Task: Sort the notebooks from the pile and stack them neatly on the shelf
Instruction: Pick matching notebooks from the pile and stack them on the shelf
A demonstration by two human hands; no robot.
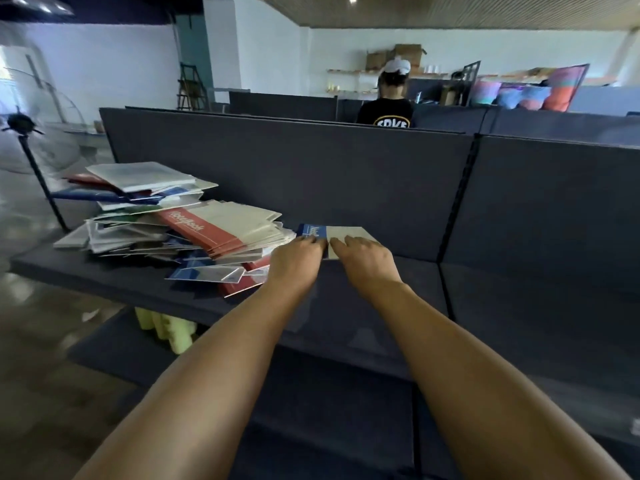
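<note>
A messy pile of notebooks (180, 220) lies on the left part of the dark blue shelf (381, 282), red, blue and grey covers mixed. On top sits a red-and-grey notebook (221, 223). To the right of the pile a single blue-and-grey notebook (343, 235) lies flat on the shelf. My left hand (298, 256) rests on its near left edge, fingers bent over the blue spine side. My right hand (367, 256) lies on its near right part, fingers on the grey cover. Whether either hand grips it is unclear.
A dark back panel (294, 174) rises behind the shelf. A lower shelf (311, 393) runs beneath, with yellow-green items (169, 327) under the pile. A standing fan (31, 133) is at the left. A person (391, 98) stands beyond the panel. Shelf space extends right.
</note>
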